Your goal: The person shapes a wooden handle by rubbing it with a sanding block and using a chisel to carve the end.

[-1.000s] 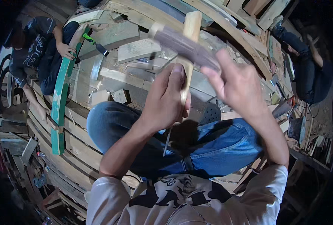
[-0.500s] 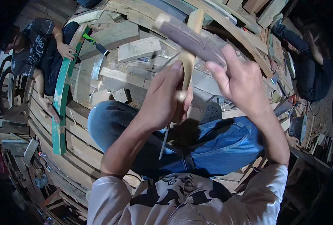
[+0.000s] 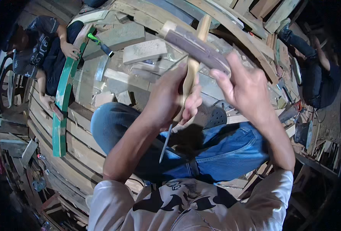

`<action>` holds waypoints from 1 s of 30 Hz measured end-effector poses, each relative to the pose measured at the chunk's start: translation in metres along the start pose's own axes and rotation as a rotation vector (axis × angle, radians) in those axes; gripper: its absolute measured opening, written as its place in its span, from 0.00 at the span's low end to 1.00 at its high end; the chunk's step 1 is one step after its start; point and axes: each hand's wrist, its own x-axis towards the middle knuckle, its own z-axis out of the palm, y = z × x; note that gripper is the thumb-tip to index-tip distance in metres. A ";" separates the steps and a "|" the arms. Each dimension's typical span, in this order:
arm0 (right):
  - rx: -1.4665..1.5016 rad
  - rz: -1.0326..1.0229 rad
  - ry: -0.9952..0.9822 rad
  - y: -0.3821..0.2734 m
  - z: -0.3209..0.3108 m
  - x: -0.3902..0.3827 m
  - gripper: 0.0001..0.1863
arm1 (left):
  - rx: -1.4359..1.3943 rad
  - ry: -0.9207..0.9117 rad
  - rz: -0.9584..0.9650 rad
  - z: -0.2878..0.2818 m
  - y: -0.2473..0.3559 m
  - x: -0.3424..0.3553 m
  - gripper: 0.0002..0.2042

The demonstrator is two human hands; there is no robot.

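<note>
My left hand [image 3: 169, 86] is closed round a pale, shaped wooden handle [image 3: 191, 75] that runs up and slightly right. From the bottom of the fist a thin pointed metal shaft [image 3: 166, 143] hangs over my lap. My right hand [image 3: 249, 86] grips one end of a wooden stick wrapped in dark grey-purple sheet [image 3: 195, 47], which looks like sandpaper. This wrapped stick lies slantwise across the handle just above my left hand, its bare wood end pointing up and left. Part of the handle is hidden behind it.
Offcuts and a pale wood block [image 3: 144, 51] lie ahead on the slatted floor, with a green-handled tool [image 3: 100, 44]. At left, a person holds a small block [image 3: 56, 111] on a green-painted beam [image 3: 59, 133]. Another person [image 3: 321, 73] sits at far right among timber.
The wrapped stick has shifted slightly down along the handle with my right hand. My left fingers have moved a little on the handle, and the metal tip has swung slightly left.
</note>
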 end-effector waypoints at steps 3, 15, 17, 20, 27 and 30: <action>0.046 0.025 -0.059 -0.011 0.000 -0.004 0.19 | 0.033 0.025 0.006 -0.008 0.002 0.001 0.21; -0.030 -0.037 0.018 0.000 0.002 -0.002 0.20 | 0.067 0.006 0.046 -0.002 0.005 0.002 0.19; -0.077 -0.013 -0.024 -0.002 -0.001 0.000 0.20 | 0.010 -0.047 0.034 -0.008 0.006 0.006 0.19; 0.110 -0.088 -0.069 -0.016 -0.004 -0.012 0.15 | 0.166 0.065 0.063 -0.008 0.004 0.000 0.20; 0.048 -0.101 0.022 -0.013 0.003 -0.012 0.19 | 0.152 0.017 0.033 -0.010 0.006 -0.001 0.21; -0.034 0.007 0.021 0.011 0.000 0.004 0.21 | 0.157 0.047 0.064 -0.001 -0.001 0.000 0.22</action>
